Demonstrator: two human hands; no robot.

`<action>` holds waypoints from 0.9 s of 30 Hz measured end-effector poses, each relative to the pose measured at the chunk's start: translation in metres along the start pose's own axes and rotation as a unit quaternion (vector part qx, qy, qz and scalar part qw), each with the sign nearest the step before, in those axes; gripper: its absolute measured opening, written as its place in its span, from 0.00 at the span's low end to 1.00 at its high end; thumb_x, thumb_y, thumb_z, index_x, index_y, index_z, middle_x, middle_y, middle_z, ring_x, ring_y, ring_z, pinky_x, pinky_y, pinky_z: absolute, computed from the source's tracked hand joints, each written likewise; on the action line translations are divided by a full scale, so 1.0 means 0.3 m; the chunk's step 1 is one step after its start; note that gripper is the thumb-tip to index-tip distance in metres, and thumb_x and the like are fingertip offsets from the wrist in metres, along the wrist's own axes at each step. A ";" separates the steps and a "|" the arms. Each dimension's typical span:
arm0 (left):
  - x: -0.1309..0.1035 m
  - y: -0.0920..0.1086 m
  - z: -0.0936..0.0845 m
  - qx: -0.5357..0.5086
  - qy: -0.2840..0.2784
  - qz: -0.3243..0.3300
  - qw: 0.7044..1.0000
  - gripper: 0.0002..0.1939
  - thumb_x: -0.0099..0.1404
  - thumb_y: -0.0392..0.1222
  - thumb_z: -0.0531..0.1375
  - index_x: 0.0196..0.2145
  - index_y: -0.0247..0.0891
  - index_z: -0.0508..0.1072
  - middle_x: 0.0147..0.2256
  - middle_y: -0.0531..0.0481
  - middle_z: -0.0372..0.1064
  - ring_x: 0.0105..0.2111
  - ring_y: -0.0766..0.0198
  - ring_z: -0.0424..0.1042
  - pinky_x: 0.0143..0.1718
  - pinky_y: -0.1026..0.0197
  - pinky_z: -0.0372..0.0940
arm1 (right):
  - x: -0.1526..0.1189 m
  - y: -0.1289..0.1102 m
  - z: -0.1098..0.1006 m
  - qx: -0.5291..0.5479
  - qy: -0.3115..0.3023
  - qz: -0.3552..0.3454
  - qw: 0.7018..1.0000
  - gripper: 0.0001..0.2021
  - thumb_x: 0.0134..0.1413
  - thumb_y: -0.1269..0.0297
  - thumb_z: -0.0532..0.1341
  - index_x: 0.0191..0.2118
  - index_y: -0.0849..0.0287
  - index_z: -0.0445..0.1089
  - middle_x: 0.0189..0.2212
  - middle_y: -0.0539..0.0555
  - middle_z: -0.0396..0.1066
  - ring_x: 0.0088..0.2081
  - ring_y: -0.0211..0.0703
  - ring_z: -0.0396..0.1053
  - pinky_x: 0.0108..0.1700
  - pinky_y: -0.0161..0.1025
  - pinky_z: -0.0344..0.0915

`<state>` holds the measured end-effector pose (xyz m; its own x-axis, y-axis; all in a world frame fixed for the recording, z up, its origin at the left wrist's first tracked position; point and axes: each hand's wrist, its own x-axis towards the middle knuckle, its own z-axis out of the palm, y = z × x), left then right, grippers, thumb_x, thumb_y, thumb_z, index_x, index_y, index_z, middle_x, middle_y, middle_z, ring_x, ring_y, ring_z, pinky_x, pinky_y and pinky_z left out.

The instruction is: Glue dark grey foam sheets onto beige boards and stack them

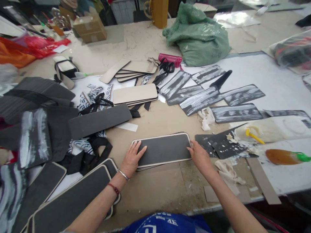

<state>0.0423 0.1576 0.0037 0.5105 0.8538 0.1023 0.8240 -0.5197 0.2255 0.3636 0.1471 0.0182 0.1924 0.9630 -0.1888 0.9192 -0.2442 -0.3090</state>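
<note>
- Table [150, 197]: beneath everything, with more pale-rimmed panels [75, 199] lying at the near left.
- Dark panel [165, 148] with a pale rim: flat on the near middle of the table, directly between the hands, atop others of similar shape.
- Left hand [132, 158]: on the panel's left end, loosely spread, thumb apart from the fingers, touching the top.
- Right hand [198, 154]: touching the panel's right end, fingers partly curled; I cannot tell whether it grips the edge.

A dark, pale-bordered panel [164, 149] with rounded corners lies flat. It tops a thin stack [143, 169] on the table [155, 194]
</note>
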 end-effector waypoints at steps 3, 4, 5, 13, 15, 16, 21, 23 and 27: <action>0.042 0.058 -0.020 -0.003 0.003 -0.028 1.000 0.20 0.58 0.25 0.47 0.46 0.36 0.68 0.53 0.36 0.58 0.58 0.52 0.53 0.55 0.42 0.55 | 0.001 0.008 0.012 -0.019 0.012 -0.020 1.000 0.14 0.54 0.68 0.53 0.47 0.65 0.61 0.33 0.59 0.71 0.36 0.47 0.69 0.38 0.38 0.62; 0.055 0.081 -0.022 -0.010 0.007 -0.044 0.999 0.16 0.59 0.28 0.49 0.43 0.34 0.68 0.52 0.35 0.58 0.58 0.50 0.52 0.55 0.42 0.54 | 0.000 0.011 0.014 -0.028 0.014 -0.031 0.999 0.15 0.55 0.67 0.53 0.47 0.66 0.61 0.34 0.60 0.71 0.37 0.47 0.69 0.39 0.39 0.62; 0.066 0.104 -0.020 -0.018 0.013 -0.062 0.998 0.11 0.60 0.32 0.51 0.40 0.32 0.68 0.52 0.34 0.57 0.58 0.49 0.52 0.56 0.41 0.54 | -0.002 0.014 0.013 -0.038 0.014 -0.042 0.998 0.15 0.55 0.67 0.52 0.47 0.66 0.61 0.35 0.61 0.71 0.37 0.47 0.69 0.39 0.39 0.62; 0.072 0.161 0.023 -0.035 0.061 -0.116 0.991 0.16 0.61 0.42 0.54 0.44 0.30 0.63 0.55 0.29 0.53 0.60 0.47 0.46 0.57 0.42 0.52 | 0.048 -0.011 -0.038 -0.156 0.113 -0.155 0.969 0.24 0.56 0.53 0.49 0.49 0.68 0.62 0.37 0.67 0.67 0.41 0.57 0.64 0.42 0.50 0.62; 0.066 0.159 0.025 -0.029 0.058 -0.122 0.990 0.17 0.60 0.43 0.54 0.45 0.30 0.63 0.55 0.29 0.53 0.60 0.47 0.46 0.57 0.42 0.51 | 0.075 -0.057 -0.024 -0.133 0.132 -0.206 0.960 0.27 0.56 0.52 0.48 0.53 0.70 0.58 0.46 0.70 0.63 0.50 0.58 0.60 0.47 0.50 0.59; 0.065 0.164 0.028 -0.025 0.057 -0.122 0.991 0.17 0.61 0.42 0.54 0.45 0.30 0.63 0.55 0.29 0.53 0.60 0.47 0.45 0.57 0.42 0.51 | 0.086 -0.081 -0.010 -0.127 0.130 -0.231 0.956 0.27 0.57 0.53 0.47 0.55 0.70 0.55 0.50 0.70 0.59 0.54 0.58 0.56 0.50 0.51 0.57; 0.103 0.263 0.061 -0.046 0.052 -0.067 0.995 0.19 0.63 0.35 0.50 0.52 0.33 0.60 0.57 0.34 0.52 0.61 0.51 0.41 0.59 0.47 0.49 | 0.102 -0.133 0.081 -0.139 0.080 -0.287 0.944 0.26 0.58 0.58 0.45 0.60 0.63 0.48 0.59 0.65 0.50 0.62 0.54 0.41 0.57 0.56 0.46; 0.146 0.326 0.070 -0.082 0.043 -0.049 0.995 0.21 0.64 0.42 0.50 0.54 0.33 0.58 0.58 0.36 0.51 0.61 0.52 0.41 0.59 0.49 0.48 | 0.103 -0.115 0.100 -0.143 0.068 -0.294 0.943 0.26 0.58 0.59 0.44 0.61 0.62 0.46 0.59 0.65 0.49 0.62 0.54 0.39 0.58 0.57 0.44; 0.233 0.413 0.066 -0.143 0.025 -0.047 0.988 0.29 0.63 0.55 0.49 0.58 0.38 0.54 0.61 0.40 0.46 0.62 0.56 0.41 0.60 0.52 0.46 | 0.111 -0.073 0.108 -0.138 0.063 -0.324 0.934 0.26 0.58 0.63 0.40 0.63 0.60 0.41 0.61 0.64 0.46 0.63 0.52 0.36 0.58 0.57 0.44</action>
<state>0.1848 0.1523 0.0197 0.4156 0.9023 0.1143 0.7609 -0.4137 0.4999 0.3386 0.1809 -0.0116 -0.4113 0.9087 0.0706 0.9072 0.4157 -0.0645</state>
